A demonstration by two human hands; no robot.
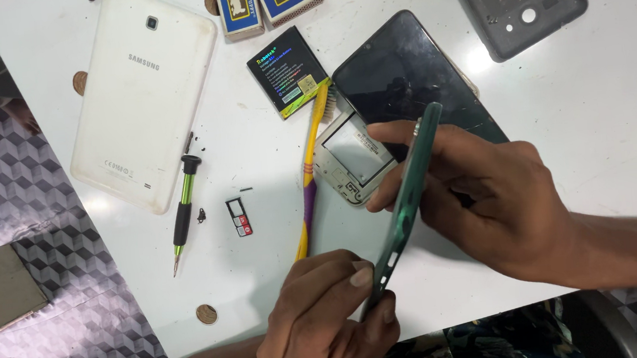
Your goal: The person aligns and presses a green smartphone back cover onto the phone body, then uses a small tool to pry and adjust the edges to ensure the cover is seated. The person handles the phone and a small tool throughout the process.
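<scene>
Green phone [406, 194] held edge-up above the white counter [609, 120]: your left hand [324, 322] pinches its lower end, your right hand [484, 202] grips the upper part, over a dark screen panel [401, 70]

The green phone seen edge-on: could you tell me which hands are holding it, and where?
Both. The left hand pinches the green phone at its lower end, and the right hand grips its upper half, edge-on above the white table.
</scene>
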